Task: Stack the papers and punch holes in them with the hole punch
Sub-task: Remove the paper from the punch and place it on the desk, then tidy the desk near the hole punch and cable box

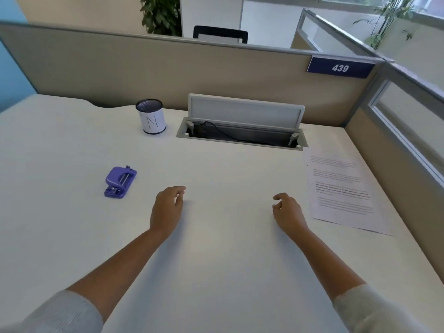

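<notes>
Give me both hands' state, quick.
Left hand: open, empty, on the desk.
Right hand: open, empty, beside the papers.

- A wide white desk (216, 272) with a smooth top, bounded by beige partitions.
- A purple plastic hole punch (120, 181) lies at its left.
- A white cylindrical mesh-topped pen cup (151, 120) stands at the back.
- Printed white paper sheets (343, 191) lie flat at the right edge.
- An open grey cable hatch (242, 126) sits in the back centre.
- Both bare hands, the left hand (168, 207) and the right hand (287, 212), rest empty on the desk with fingers loosely curled.
</notes>
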`<state>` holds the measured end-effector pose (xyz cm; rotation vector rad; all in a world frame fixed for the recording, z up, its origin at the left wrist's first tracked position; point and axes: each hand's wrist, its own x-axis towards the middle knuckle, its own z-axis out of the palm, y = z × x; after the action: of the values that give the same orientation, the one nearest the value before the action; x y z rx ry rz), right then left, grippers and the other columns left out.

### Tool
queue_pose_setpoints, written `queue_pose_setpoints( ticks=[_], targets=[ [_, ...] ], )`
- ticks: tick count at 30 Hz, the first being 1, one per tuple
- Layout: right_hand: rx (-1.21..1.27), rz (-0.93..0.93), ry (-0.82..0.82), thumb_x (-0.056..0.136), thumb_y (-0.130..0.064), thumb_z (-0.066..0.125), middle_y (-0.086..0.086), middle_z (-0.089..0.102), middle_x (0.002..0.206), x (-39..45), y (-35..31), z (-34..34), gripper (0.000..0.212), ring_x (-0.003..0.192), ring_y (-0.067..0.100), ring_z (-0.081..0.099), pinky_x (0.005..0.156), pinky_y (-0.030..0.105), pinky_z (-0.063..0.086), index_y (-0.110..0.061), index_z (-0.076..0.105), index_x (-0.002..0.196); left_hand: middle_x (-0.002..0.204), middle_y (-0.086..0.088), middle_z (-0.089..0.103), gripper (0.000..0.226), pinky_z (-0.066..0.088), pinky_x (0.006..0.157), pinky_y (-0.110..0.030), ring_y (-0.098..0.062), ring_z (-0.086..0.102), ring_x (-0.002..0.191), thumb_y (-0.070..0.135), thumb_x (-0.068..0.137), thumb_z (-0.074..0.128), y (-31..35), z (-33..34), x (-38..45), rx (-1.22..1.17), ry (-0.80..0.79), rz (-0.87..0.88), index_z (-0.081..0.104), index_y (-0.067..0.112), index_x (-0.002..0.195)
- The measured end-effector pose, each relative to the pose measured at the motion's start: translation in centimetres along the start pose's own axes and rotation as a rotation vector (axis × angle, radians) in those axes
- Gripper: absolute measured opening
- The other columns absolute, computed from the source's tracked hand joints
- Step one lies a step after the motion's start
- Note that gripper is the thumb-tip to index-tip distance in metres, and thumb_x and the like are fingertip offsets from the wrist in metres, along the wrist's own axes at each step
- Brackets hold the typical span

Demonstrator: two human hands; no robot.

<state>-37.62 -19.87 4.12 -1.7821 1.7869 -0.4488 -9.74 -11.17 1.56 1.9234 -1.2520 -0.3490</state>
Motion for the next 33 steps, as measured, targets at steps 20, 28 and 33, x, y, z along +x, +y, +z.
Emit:
queue_pose_setpoints(
  ticks=[20, 28, 33],
  targets=[
    [0.033, -0.277, -0.235, 0.085, -0.017, 0.061, 0.003, 0.055, 0.097, -0.6, -12.1, 13.1, 0.021, 0.083, 0.011, 0.05, 0.077, 0.019, 0.036, -0.013, 0.064, 0.106, 0.157, 0.011, 0.019, 0.048, 0.01, 0.118, -0.035, -0.01, 0.013, 0.146, 0.031, 0.098, 0.025, -8.8, -4.2, 3.8, 0.587, -0.389, 0.344, 0.021, 0.03, 0.147],
    [0.014, -0.306, -0.218, 0.086, -0.015, 0.06, 0.003, 0.057, 0.094, -0.1, -12.9, 13.5, 0.011, 0.081, 0.013, 0.052, 0.077, 0.024, 0.044, -0.012, 0.065, 0.095, 0.155, 0.005, 0.026, 0.047, 0.011, 0.119, -0.037, -0.015, 0.018, 0.145, 0.021, 0.098, 0.031, -8.7, -4.2, 4.7, 0.539, -0.371, 0.343, 0.03, 0.022, 0.145],
    [-0.011, -0.329, -0.229, 0.087, -0.013, 0.058, -0.003, 0.051, 0.087, 0.0, -13.0, 13.4, 0.007, 0.078, 0.011, 0.049, 0.072, 0.022, 0.039, -0.011, 0.064, 0.089, 0.129, -0.012, 0.061, 0.039, 0.034, 0.106, -0.052, -0.036, 0.051, 0.125, 0.005, 0.082, 0.039, -8.1, -5.2, 3.7, 0.671, -0.039, 0.494, 0.066, 0.004, 0.111]
  ],
)
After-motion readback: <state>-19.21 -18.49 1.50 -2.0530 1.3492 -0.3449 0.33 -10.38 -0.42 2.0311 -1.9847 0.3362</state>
